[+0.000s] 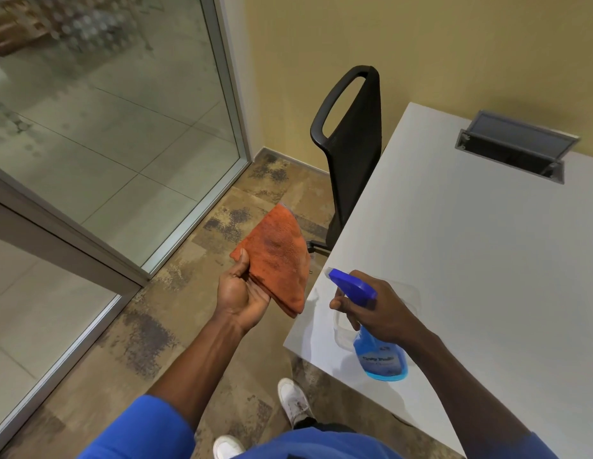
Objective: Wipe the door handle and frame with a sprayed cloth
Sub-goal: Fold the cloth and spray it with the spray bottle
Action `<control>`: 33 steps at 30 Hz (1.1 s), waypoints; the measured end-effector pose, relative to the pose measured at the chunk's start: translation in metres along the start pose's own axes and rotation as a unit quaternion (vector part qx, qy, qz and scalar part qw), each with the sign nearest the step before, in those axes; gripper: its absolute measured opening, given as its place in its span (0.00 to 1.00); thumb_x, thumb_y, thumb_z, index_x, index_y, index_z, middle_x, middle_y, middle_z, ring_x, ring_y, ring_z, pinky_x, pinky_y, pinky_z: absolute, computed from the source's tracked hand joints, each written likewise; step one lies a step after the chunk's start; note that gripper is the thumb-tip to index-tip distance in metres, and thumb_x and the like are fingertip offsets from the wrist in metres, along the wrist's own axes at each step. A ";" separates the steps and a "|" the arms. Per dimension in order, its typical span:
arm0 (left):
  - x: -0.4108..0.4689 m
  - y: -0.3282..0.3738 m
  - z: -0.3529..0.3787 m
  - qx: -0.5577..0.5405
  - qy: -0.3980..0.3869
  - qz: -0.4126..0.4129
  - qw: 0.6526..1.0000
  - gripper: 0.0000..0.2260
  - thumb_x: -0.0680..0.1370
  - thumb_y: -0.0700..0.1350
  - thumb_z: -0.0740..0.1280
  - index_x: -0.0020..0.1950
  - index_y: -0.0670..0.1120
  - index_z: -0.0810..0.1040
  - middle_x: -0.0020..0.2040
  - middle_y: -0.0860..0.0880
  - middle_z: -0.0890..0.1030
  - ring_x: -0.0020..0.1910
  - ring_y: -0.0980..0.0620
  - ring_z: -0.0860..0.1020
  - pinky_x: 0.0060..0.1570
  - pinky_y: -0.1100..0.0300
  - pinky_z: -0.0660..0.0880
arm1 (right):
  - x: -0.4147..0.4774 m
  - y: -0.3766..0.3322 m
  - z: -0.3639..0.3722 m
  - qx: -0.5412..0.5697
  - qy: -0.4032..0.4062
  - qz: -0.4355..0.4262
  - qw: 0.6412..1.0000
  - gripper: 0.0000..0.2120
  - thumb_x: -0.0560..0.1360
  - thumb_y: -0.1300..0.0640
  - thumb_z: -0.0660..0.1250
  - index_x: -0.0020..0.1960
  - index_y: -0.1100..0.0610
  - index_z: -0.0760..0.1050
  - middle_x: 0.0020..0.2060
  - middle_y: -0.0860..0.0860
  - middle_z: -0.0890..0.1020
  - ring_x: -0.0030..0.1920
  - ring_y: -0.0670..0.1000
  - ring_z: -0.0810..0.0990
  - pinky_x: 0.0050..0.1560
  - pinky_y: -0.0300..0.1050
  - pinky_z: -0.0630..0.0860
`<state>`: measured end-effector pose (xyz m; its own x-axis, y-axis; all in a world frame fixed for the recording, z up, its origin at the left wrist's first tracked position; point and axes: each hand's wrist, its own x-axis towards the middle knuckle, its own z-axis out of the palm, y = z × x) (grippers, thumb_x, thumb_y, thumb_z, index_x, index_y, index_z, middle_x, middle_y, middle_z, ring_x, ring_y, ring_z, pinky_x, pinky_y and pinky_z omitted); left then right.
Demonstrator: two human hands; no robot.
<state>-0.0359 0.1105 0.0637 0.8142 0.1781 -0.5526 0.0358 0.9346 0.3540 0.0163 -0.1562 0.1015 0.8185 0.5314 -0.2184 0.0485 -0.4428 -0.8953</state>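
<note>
My left hand [242, 293] holds a folded orange cloth [278, 260] flat in front of me, over the floor, with a darker damp-looking patch on its face. My right hand [378, 309] grips a clear spray bottle [381, 356] with blue liquid by its neck. Its blue nozzle [348, 283] points left at the cloth from a short gap. The bottle hangs just above the corner of the white table [487, 260]. A glass door with a grey metal frame [235, 104] stands on the left. No door handle is in view.
A black office chair [351, 150] stands tucked against the table's far side, near the yellow wall. A grey cable hatch [513, 147] is open in the tabletop. Brown patterned carpet covers the floor, and my white shoes [293, 405] are below.
</note>
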 end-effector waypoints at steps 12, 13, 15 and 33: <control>0.001 0.000 0.005 -0.001 -0.003 0.003 1.000 0.18 0.92 0.53 0.61 0.70 0.43 0.85 0.66 0.41 0.90 0.60 0.42 0.91 0.52 0.42 0.90 | 0.000 0.008 -0.007 0.005 -0.011 0.013 1.000 0.25 0.71 0.39 0.73 0.56 0.57 0.77 0.39 0.57 0.84 0.36 0.47 0.83 0.39 0.33 0.80; 0.001 -0.001 0.005 -0.002 -0.003 0.002 1.000 0.18 0.92 0.53 0.61 0.70 0.43 0.85 0.66 0.41 0.90 0.60 0.42 0.91 0.52 0.42 0.90 | 0.000 0.008 -0.007 0.006 -0.011 0.014 1.000 0.25 0.71 0.39 0.73 0.56 0.58 0.78 0.39 0.57 0.84 0.37 0.47 0.83 0.39 0.32 0.80; 0.001 -0.001 0.006 0.001 -0.004 0.004 1.000 0.18 0.92 0.53 0.61 0.71 0.43 0.84 0.67 0.41 0.89 0.61 0.42 0.91 0.53 0.42 0.90 | 0.000 0.008 -0.006 0.010 -0.018 0.010 1.000 0.25 0.71 0.40 0.74 0.58 0.58 0.78 0.41 0.58 0.84 0.37 0.50 0.83 0.39 0.34 0.80; -0.007 -0.035 0.014 0.048 -0.002 -0.076 0.996 0.21 0.91 0.53 0.60 0.73 0.41 0.84 0.71 0.40 0.87 0.69 0.43 0.86 0.67 0.41 0.85 | -0.029 0.057 -0.070 0.134 0.300 -0.100 0.939 0.07 0.79 0.71 0.64 0.57 0.66 0.76 0.46 0.54 0.84 0.40 0.48 0.83 0.49 0.38 0.81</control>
<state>-0.0350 0.0718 0.0656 0.7977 0.0344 -0.6021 0.2145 0.9170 0.3364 0.0350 -0.2474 0.0842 0.9876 0.0471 0.1495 0.1547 -0.1372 -0.9784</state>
